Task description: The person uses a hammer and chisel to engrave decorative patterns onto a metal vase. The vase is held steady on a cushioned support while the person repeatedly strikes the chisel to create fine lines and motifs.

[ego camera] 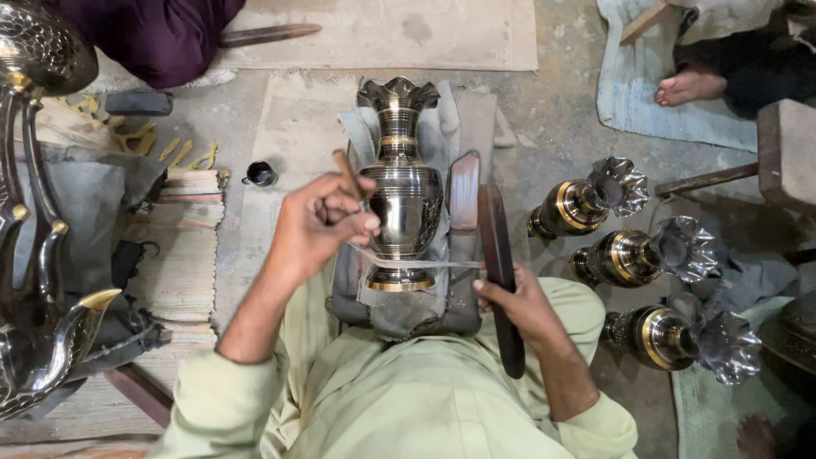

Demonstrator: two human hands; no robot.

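Note:
A dark, shiny metal vase (402, 191) with gold bands and a ruffled mouth lies on a grey cloth pad (361, 297) across my lap. My left hand (323, 223) rests against the vase's left side, its fingers closed on a thin brown stick-like tool (348, 172). My right hand (514, 297) grips a long dark wooden bat (500, 272) held upright just right of the vase. A pale strap (416, 263) runs across the vase's lower neck between the two hands.
Three similar vases (586, 202) (637, 255) (680, 338) lie on the floor at right. A large metal ornament (38, 255) stands at left beside stacked fabric (183, 246) and a small dark cup (260, 173). Another person's bare foot (688, 85) rests on a blue mat at top right.

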